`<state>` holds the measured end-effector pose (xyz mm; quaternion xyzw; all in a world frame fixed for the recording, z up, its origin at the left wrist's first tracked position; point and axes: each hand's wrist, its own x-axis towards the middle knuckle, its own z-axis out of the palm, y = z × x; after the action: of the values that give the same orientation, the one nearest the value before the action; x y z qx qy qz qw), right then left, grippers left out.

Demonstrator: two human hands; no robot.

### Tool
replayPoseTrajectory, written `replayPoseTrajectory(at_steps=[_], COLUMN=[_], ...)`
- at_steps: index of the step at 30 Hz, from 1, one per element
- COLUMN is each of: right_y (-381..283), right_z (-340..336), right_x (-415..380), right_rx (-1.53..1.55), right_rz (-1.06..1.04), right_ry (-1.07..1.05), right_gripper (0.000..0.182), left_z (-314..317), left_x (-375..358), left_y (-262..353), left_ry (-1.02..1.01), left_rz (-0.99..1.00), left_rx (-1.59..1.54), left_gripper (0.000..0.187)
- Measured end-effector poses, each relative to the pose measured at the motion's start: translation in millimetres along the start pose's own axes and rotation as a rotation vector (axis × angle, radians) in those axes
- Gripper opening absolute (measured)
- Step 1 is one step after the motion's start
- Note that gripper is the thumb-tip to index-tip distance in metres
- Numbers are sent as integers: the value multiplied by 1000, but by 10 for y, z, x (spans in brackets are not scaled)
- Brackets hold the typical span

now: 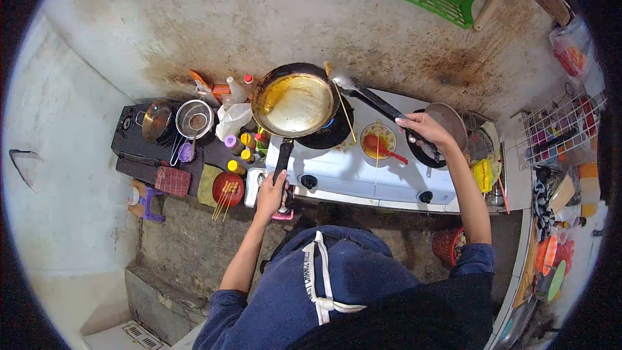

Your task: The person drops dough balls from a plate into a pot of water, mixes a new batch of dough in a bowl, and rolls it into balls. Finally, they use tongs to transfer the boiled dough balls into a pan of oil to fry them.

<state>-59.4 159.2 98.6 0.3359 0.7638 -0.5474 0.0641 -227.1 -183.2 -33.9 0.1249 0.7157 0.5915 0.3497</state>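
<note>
My left hand [271,194] is closed round the black handle of a frying pan [301,104]. The pan is lifted partly off the left burner [327,133], with a yellowish-brown smear of oil or sauce inside. In my right hand [424,128] are black-handled tongs [376,102], their pale tips by the pan's right rim. At those tips a thin skewer [345,111] slants downward, a browned bit at its upper end; the tips seem to grip it. Below the tongs, a patterned bowl [368,151] of orange-red sauce holds a red spoon [392,155].
Several skewers of round balls lie on a red plate [220,196] at left. Yellow-capped jars [247,155], a strainer [194,116] and a dark pot [157,121] stand behind. A lidded pan [447,126] occupies the right burner. A red basket [447,246] is below the counter.
</note>
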Motion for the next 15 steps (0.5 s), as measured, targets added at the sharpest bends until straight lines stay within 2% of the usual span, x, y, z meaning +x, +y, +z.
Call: replayPoseTrajectory(at_steps=[6, 8, 13, 15], right_y=[57, 89, 313, 336], right_z=[129, 129, 151, 183], right_x=[16, 15, 96, 92], right_rx=[41, -59, -136, -223], right_rz=[-61, -11, -47, -76], right_ry=[38, 38, 67, 110], right_gripper=[32, 39, 52, 45], left_z=[167, 226, 377, 421], left_x=[29, 36, 22, 30], left_y=[-159, -206, -222, -247], left_ry=[-23, -43, -71, -78], left_rz=[19, 1, -11, -12], left_rx=[-20, 3, 32, 26], left_gripper=[33, 34, 35, 35])
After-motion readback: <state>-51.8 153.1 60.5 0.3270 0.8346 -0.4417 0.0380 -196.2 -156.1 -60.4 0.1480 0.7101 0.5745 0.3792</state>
